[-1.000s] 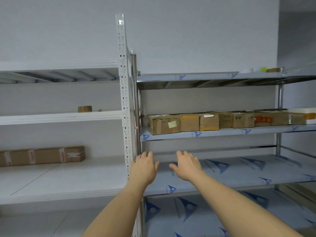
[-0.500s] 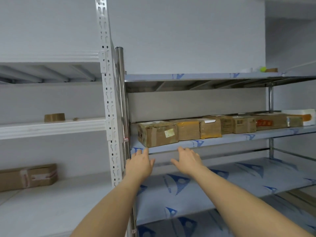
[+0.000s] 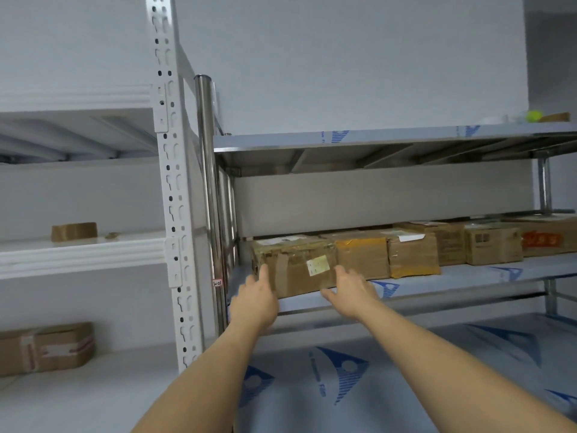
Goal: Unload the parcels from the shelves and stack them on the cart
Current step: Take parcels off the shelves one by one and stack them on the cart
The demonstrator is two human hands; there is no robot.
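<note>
A row of several brown cardboard parcels lines the middle steel shelf (image 3: 468,273). The leftmost parcel (image 3: 299,264) is taped and carries a small pale label. My left hand (image 3: 254,300) reaches up with straight fingers to that parcel's left front corner. My right hand (image 3: 349,290) is spread open at its lower right front edge. Whether either hand touches the cardboard I cannot tell. Beside it sit a parcel with orange tape (image 3: 362,256) and a parcel with a white label (image 3: 412,254). No cart is in view.
A white slotted upright (image 3: 171,195) and a steel post (image 3: 207,189) stand just left of my hands. The white rack holds a tape roll (image 3: 74,231) and a long taped box (image 3: 46,348). A film-covered steel shelf (image 3: 406,370) lies under my forearms.
Both hands have risen from the lower shelf level to the front of the leftmost parcel. The view has moved closer to the shelves.
</note>
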